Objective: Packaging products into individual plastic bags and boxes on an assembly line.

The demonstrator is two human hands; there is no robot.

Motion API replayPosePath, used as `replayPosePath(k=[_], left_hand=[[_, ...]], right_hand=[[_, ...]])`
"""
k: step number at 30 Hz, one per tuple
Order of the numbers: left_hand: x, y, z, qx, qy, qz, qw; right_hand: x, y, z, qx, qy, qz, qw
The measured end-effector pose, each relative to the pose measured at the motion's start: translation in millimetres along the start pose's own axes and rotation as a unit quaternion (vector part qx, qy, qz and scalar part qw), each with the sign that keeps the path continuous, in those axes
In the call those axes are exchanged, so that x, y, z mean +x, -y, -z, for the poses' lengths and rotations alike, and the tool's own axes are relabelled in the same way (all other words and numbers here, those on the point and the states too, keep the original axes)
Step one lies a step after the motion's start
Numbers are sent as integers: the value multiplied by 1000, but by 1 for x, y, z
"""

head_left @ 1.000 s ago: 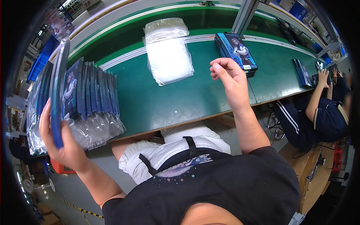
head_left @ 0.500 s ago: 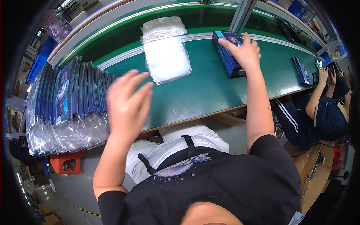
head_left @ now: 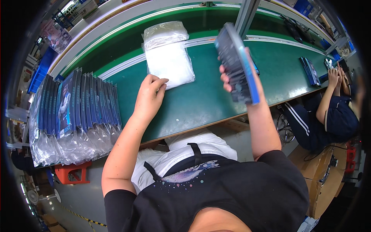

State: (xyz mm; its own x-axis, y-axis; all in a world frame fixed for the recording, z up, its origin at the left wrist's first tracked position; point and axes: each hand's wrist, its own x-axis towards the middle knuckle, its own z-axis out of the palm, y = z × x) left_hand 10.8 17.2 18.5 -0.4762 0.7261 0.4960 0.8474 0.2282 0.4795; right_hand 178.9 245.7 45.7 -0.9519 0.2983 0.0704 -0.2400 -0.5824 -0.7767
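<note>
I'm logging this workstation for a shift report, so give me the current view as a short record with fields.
Left hand: fingers at the near edge of the clear plastic bag stack; contact unclear
Right hand: holding a blue-and-black box, raised and tilted, motion-blurred
Left side: row of bagged boxes, standing on edge
Work surface: green table
Below table: red stool
</note>
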Motion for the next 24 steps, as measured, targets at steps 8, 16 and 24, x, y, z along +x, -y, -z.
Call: replayPosePath(k=[8,16,24], left_hand=[[7,6,8,-169,-10,152,974],[10,19,21,-207,55,313,925],[3,18,20,-186,50,263,945]], right_hand=[[-5,-53,-28,35,99,-184,977],[29,-60,-24,-9,116,-184,976],[22,-70,-24,-113,34,-98,988]])
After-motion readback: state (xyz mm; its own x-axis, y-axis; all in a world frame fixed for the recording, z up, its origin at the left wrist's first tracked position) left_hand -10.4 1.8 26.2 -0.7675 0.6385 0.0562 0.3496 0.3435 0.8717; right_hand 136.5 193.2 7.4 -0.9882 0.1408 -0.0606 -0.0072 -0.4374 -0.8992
